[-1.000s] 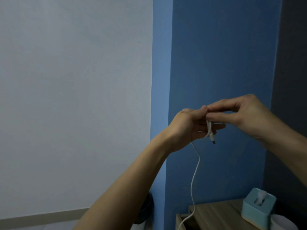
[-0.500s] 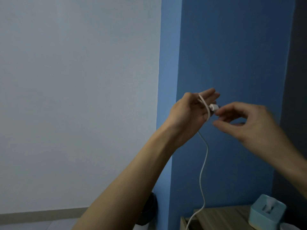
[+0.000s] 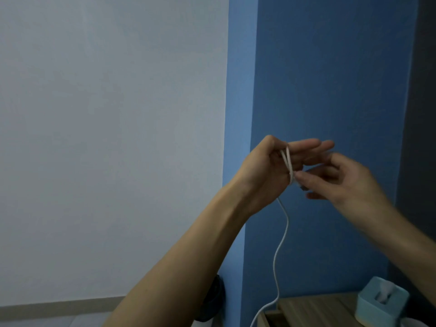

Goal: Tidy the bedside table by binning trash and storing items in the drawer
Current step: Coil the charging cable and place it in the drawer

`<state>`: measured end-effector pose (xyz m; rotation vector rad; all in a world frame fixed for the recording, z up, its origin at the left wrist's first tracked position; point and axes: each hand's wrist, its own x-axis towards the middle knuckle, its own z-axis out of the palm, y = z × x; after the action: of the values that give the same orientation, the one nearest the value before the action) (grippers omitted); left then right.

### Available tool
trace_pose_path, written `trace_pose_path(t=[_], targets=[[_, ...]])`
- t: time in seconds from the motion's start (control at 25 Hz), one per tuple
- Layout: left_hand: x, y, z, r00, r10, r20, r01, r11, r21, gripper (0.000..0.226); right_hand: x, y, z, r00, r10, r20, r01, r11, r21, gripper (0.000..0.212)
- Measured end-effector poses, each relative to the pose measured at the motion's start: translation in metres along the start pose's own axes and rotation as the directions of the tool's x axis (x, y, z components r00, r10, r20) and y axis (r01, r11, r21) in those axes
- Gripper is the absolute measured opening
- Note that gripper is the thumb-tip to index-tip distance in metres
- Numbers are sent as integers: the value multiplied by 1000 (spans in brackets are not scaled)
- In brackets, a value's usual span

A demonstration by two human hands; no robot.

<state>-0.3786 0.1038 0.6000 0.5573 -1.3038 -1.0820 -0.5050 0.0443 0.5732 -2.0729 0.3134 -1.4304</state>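
Note:
A white charging cable (image 3: 280, 239) is looped around the fingers of my left hand (image 3: 271, 171), which is raised in front of the blue wall. The cable's free length hangs down from that hand toward the wooden bedside table (image 3: 316, 308) at the bottom. My right hand (image 3: 339, 178), blurred by motion, pinches the cable's plug end just under my left fingers. The table's drawer appears pulled out at the bottom edge, mostly outside the view.
A light blue tissue box (image 3: 382, 303) stands on the table at the right. A dark round bin (image 3: 212, 300) sits on the floor left of the table, partly behind my left forearm. A white wall fills the left half.
My right hand has carried the plug end from the top of my left fingers down under them, adding a loop. Both hands sit slightly lower in view.

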Motion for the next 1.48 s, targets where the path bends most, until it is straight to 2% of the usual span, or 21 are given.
trace_pose_path(t=[0.08,0.2,0.32,0.44,0.6,0.68,0.8,0.88,0.96,1.04,1.16,1.24,1.36,1.48], targets=[[0,0,0,1000,-24,-4,24,999,27,58,0,6,0,992,51,118,-71,982,176,65],[-1,0,-3,997,-77,-27,78,996,37,58,-5,10,0,975,12,221,-59,977,205,60],[-1,-7,-2,984,-166,-63,167,986,18,60,-11,14,-2,986,-49,162,31,993,111,60],[-2,-13,1,980,-176,-90,181,982,54,52,-15,16,-2,983,-82,162,79,997,28,57],[-5,-11,4,976,-147,-162,182,956,228,48,-17,14,5,995,-88,39,88,996,21,20],[-7,-12,9,966,-92,-242,173,925,338,43,-21,15,8,992,-108,-59,106,994,-37,19],[-10,-20,17,940,93,-329,98,849,519,29,-29,13,17,979,-122,-166,118,993,-30,20],[-12,-20,17,929,94,-359,103,863,494,36,-32,13,21,965,-167,-204,160,986,-50,14],[-15,-13,15,947,-3,-322,151,887,437,44,-33,15,20,958,-197,-209,178,978,-105,13],[-17,-11,12,961,-15,-278,146,878,455,39,-32,16,15,977,-166,-137,155,984,-90,23],[-19,-11,10,974,-23,-224,125,882,455,35,-31,16,8,993,-115,37,113,992,58,45],[-21,-13,9,980,-46,-193,135,867,479,28,-31,17,7,992,-108,72,101,989,105,41],[-25,-16,10,969,18,-247,110,864,492,17,-34,14,10,992,-119,-46,123,989,81,12],[-30,-17,11,924,142,-356,55,870,489,20,-34,13,9,979,-120,-162,126,992,23,10]])
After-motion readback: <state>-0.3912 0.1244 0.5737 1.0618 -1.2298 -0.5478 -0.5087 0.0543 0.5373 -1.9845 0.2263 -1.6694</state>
